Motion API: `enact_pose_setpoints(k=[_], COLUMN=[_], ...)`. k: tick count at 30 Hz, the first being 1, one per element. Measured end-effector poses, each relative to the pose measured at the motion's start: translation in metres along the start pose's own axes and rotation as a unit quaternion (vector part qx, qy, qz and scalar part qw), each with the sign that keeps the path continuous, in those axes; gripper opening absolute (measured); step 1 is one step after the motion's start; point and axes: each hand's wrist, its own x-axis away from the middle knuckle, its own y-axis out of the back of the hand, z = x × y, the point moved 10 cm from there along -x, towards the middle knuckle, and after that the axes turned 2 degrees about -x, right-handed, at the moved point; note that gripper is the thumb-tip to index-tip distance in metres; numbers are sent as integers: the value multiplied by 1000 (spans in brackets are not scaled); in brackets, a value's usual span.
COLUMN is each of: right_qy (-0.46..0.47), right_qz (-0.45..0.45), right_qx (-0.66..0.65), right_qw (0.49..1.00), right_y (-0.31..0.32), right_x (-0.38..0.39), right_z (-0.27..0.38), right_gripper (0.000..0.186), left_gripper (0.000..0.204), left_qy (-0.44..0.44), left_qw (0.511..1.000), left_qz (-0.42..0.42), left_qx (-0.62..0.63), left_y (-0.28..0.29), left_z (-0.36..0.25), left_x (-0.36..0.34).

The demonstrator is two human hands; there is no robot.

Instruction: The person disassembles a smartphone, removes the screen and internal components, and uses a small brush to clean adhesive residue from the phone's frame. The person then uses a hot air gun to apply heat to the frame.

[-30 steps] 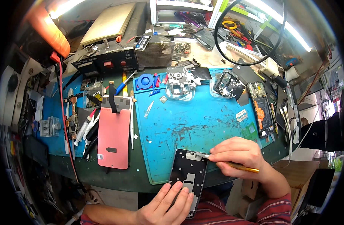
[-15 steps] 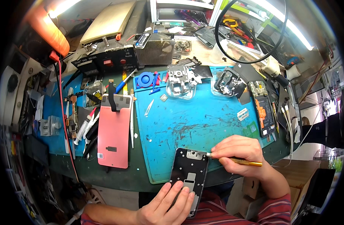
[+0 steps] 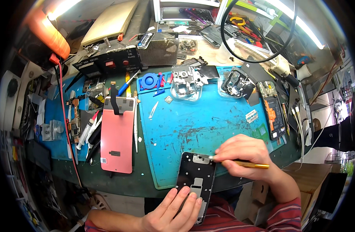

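Note:
A black phone frame with pale metal patches and small light dots lies tilted over the near edge of the blue mat. My left hand holds its lower part, fingers laid across the face; the thumb is hidden. In my right hand is a slim pen-shaped tool with a gold handle, pinched close to its tip. That tip rests at the frame's upper right corner, beside a pale metal plate. The exact shape of the tip is too small to tell.
Left of the mat lies a pink-backed phone screen. An opened phone lies at the right, near a razor blade. Two clear boxes of parts stand at the back. A black cable loop hangs above.
My right hand has shifted slightly left, bringing the tool's tip a little inward along the frame's top edge. My left hand stays on the frame.

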Motion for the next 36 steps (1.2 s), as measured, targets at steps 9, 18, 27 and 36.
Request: enact_pose_setpoints(k=[9,18,27,36], right_qy=[47,52,52,64], right_qz=[21,20,28,22], right_qx=[19,34,43,47], right_qw=[998,998,997,997], right_y=[-10,-7,-7,-14], right_x=[-10,-2,-2,-13], right_z=[9,8,9,15], right_gripper=[24,26,26,25], left_gripper=[20,22,19,18], left_qy=[2,5,5,3], left_qw=[1000,1000,1000,1000], left_qz=[4,-1,2,9], left_qx=[-3,8,-5,-6], left_y=[-3,0,-6,-6], left_z=[1,3,1,0], left_x=[1,0,3,2])
